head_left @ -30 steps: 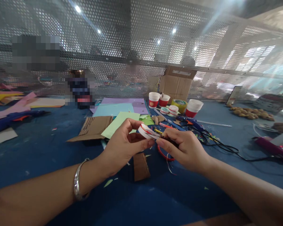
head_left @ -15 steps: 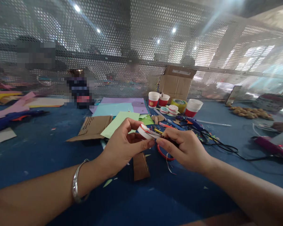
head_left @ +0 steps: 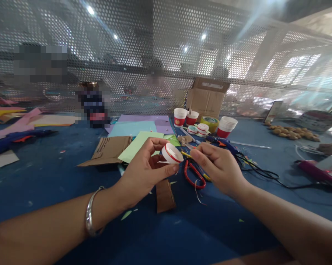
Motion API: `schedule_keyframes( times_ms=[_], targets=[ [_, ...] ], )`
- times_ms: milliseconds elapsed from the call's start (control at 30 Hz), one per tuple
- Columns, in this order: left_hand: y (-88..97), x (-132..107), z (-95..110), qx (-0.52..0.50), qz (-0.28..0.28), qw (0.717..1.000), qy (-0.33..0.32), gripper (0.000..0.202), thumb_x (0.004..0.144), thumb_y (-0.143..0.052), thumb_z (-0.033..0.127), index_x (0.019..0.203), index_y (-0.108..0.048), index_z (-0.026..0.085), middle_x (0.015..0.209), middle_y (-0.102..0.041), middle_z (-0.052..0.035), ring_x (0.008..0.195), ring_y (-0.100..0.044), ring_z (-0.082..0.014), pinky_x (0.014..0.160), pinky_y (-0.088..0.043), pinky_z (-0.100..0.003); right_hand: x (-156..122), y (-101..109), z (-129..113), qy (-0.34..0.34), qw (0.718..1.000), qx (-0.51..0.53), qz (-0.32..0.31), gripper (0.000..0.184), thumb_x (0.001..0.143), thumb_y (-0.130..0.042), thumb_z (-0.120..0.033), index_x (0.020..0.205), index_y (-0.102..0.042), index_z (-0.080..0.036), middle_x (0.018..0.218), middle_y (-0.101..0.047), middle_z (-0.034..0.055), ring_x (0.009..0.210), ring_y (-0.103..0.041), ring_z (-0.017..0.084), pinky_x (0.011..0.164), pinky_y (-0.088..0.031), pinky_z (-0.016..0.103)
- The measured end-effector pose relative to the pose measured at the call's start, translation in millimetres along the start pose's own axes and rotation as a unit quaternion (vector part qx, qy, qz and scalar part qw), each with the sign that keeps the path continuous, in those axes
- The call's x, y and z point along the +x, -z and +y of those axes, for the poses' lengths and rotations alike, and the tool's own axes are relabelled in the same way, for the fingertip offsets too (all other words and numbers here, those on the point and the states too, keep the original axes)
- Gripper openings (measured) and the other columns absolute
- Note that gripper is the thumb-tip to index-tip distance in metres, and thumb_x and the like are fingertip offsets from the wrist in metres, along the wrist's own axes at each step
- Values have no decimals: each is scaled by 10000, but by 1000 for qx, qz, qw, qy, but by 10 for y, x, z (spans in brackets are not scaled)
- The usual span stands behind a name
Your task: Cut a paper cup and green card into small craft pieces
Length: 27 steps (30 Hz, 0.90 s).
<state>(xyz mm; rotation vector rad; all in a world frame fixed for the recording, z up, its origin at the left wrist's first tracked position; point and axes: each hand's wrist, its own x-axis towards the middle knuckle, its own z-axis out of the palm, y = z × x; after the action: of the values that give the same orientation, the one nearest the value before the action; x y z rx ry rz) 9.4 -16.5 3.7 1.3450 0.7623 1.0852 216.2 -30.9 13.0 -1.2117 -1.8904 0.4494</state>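
My left hand pinches a short white paper cup piece with a red rim, tilted so that its hollow side shows. My right hand is closed around a tool with a thin, pointed grey blade. Its handle is hidden in the fingers, so its exact kind is unclear. The blade stands just right of the cup piece, apart from it. Beneath the hands lie a red-handled tool and a brown cardboard strip.
Coloured paper sheets and a cardboard piece lie ahead on the left. Paper cups, a yellow tape roll and a blue glue gun with a black cable stand or lie to the right. A perforated metal screen rises behind.
My right hand has drawn the blade away from the cup piece, up and slightly right. The cup piece has turned to show its hollow side, and more of the red-handled tool shows.
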Motion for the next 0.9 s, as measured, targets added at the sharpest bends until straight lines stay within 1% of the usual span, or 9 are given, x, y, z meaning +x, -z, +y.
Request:
schedule_keyframes(
  times_ms=[100, 233, 300, 467, 667, 733, 800, 867, 900],
  targets=[
    [15, -8, -9, -10, -32, 999, -2, 460, 781, -797, 147, 1124, -510, 252, 1101, -604, 8, 909, -631, -118, 786, -543, -239, 53, 16, 53, -26, 999, 37, 15, 437, 981, -505, -521, 697, -499, -189, 603, -377, -50, 551, -329, 96, 503, -264, 252],
    [30, -23, -26, -25, -72, 997, 3, 490, 795, -778, 125, 1175, -511, 282, 1195, -582, -12, 981, -614, -147, 838, -548, -279, 86, -10, 116, -61, 993, 98, -1, 458, 961, -524, -563, 686, -464, -201, 570, -326, -68, 499, -281, 86, 468, -214, 255],
    [28, -27, -26, -41, -86, 995, 6, 498, 784, -791, 134, 1177, -528, 291, 1217, -577, -18, 1000, -610, -164, 857, -546, -304, 83, -36, 134, -72, 990, 125, -14, 450, 943, -545, -576, 705, -479, -200, 580, -327, -70, 502, -275, 86, 467, -212, 252],
    [-3, -32, 27, -89, -88, 991, 49, 520, 763, -796, 127, 1203, -573, 293, 1221, -604, -28, 1031, -601, -184, 871, -540, -325, 61, -80, 135, -70, 985, 152, -46, 374, 902, -632, -532, 815, -565, -175, 687, -471, -38, 610, -394, 104, 540, -311, 243],
    [-24, -46, 97, -123, -131, 980, 82, 435, 789, -734, 107, 1181, -605, 242, 1067, -663, -26, 954, -651, -182, 809, -540, -300, 76, -71, 162, -55, 985, 165, -8, 277, 917, -649, -439, 843, -590, -178, 750, -521, -24, 685, -450, 114, 613, -368, 240],
    [-12, -38, 80, -105, -125, 984, 72, 455, 792, -729, 116, 1201, -587, 255, 1101, -649, -26, 963, -637, -180, 796, -540, -298, 82, -63, 168, -42, 983, 181, 3, 241, 931, -641, -413, 853, -594, -190, 743, -518, -32, 673, -447, 107, 600, -358, 231],
    [17, -20, 44, -52, -113, 991, 39, 495, 800, -727, 144, 1243, -553, 280, 1158, -619, -29, 963, -611, -177, 780, -541, -302, 81, -57, 162, -30, 981, 192, 8, 210, 936, -641, -389, 859, -594, -199, 730, -510, -40, 652, -437, 100, 581, -343, 226],
    [58, 0, 6, 68, -116, 991, -23, 518, 813, -707, 164, 1282, -529, 294, 1179, -587, -43, 956, -592, -183, 770, -534, -312, 73, -53, 147, -18, 983, 183, 19, 198, 932, -651, -366, 846, -592, -199, 724, -504, -42, 647, -430, 97, 573, -333, 224],
    [78, 6, -8, 162, -115, 978, -66, 523, 809, -686, 142, 1288, -540, 291, 1194, -562, -54, 967, -579, -190, 776, -528, -320, 69, -52, 139, -13, 985, 173, 25, 199, 930, -656, -357, 834, -590, -196, 725, -501, -41, 649, -427, 97, 573, -330, 223]
  ],
)
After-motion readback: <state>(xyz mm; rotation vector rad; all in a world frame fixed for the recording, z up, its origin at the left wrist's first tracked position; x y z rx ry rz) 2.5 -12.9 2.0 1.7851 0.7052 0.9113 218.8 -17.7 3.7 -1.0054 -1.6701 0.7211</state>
